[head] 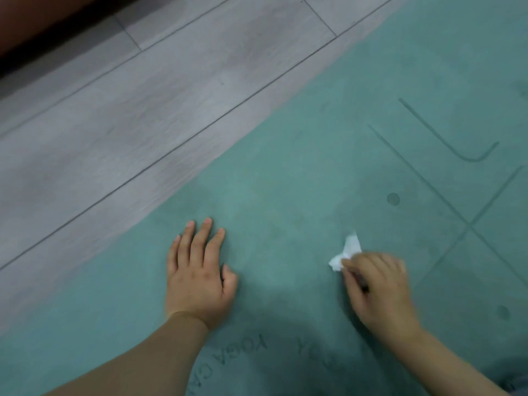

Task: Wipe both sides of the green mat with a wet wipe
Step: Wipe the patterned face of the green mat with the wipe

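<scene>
Head view: the green mat (314, 172) lies on the floor (143, 95), stretching ahead and rightward. The left hand (197, 270) presses flat, fingers straight; the right hand (380, 290) pinches a crumpled wet wipe (344, 254) against unwiped mat beyond.

"YOGA" printed on green mat (300, 172).

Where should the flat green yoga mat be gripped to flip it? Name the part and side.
Grip the green yoga mat along its long bare edge beside the grey plank floor, approaching from the left hand side. It lies flat, so only the edge offers a lip. The right hand holds the white wipe.
</scene>
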A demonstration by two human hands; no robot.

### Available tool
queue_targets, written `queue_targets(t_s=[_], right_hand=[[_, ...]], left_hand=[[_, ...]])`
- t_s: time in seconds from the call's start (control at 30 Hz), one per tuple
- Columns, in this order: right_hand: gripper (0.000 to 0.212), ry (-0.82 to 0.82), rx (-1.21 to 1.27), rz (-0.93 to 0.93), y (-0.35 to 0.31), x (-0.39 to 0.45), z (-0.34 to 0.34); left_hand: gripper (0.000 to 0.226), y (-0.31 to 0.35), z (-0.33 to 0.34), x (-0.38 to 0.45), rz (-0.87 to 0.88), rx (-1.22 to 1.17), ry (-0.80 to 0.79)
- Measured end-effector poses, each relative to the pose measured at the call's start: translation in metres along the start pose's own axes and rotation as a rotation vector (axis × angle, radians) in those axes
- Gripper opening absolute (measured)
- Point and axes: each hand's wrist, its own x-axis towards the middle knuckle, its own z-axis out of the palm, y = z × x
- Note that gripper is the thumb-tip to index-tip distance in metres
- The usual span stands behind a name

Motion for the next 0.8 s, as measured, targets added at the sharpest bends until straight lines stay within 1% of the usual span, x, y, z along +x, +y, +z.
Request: queue_targets(t_s=[0.1,0.13,0.2,0.23,0.3,0.37,0.4,0.5,0.6,0.63,0.67,0.7,0.8], right_hand=[[0.013,0.036,0.031,-0.157,-0.053,0.116,0.037],[0.013,0.062,0.027,-0.175,-0.073,0.153,0.049],[0.008,0.103,0.026,-0.144,-0.102,0.207,0.065],[0.005,0.103,0.033,-0.122,-0.109,0.219,0.067],[0.004,0.107,0.017,-0.114,-0.102,0.205,0.062],[0.004,0.099,0.015,-0.119,-0.076,0.153,0.046],[0.004,0.084,0.023,-0.093,-0.058,0.120,0.035],[0.017,-0.003,-0.025,0.116,-0.003,0.016,-0.001],[0.039,-0.025,-0.078,0.318,0.033,-0.051,-0.024],[0.049,-0.018,-0.055,0.328,0.036,-0.058,-0.025],[0.054,0.004,-0.035,0.280,0.035,-0.053,-0.021],[0.051,0.024,-0.010,0.210,0.029,-0.036,-0.015],[0.019,0.064,0.047,0.027,-0.008,0.066,0.014]], left_hand=[[0.062,0.000,0.000,-0.001,-0.003,-0.006,0.004],[0.062,0.001,-0.001,-0.001,-0.001,-0.002,0.004],[0.061,0.001,0.000,-0.001,0.004,0.001,0.001],[0.061,0.001,-0.001,0.000,0.003,-0.002,0.000],[0.060,0.001,-0.001,0.000,0.003,-0.008,-0.002],[0.060,0.000,-0.001,-0.001,0.007,-0.014,0.001],[0.060,-0.001,-0.001,-0.001,0.011,-0.015,0.004],[0.060,-0.002,-0.001,-0.001,0.020,-0.014,0.006],[0.059,-0.002,-0.001,-0.001,0.014,-0.012,0.004],[0.060,-0.001,-0.001,-0.001,0.011,-0.013,0.003],[0.060,-0.001,-0.001,-0.001,0.008,-0.019,0.005],[0.060,-0.001,-0.001,-0.001,0.007,-0.022,0.008],[0.061,-0.001,-0.002,-0.001,0.003,-0.022,0.007]])
